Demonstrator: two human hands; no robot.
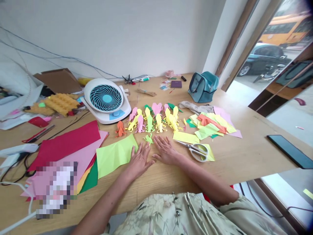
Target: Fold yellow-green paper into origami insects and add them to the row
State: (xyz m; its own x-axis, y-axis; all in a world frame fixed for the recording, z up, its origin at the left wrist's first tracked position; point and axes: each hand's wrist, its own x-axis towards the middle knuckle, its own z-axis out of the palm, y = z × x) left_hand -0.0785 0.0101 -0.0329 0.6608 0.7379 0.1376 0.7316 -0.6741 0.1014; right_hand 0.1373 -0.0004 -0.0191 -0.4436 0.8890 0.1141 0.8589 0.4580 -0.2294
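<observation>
Small green paper figure (148,139) located on the table (246,163), just ahead of and between the fingertips of both hands; contact cannot be told. Left hand (140,160) laid palm down, fingers slightly spread, thumb set apart, nothing gripped. Right hand (166,151) likewise flat, fingers slightly parted, nothing gripped. Light green sheet (116,155) lies beside the left hand; scissors (191,147) rest unheld to the right, partly over yellow paper. Beyond, paper figures (160,123) are grouped in rows; loose paper pieces (210,125) are heaped to their right, a fan (107,101) stands to their left. Step judged: a pause, with no cutting or folding under way. If the small figure is to be handled, a light fingertip pinch is judged necessary, lest the thin paper be crushed.
</observation>
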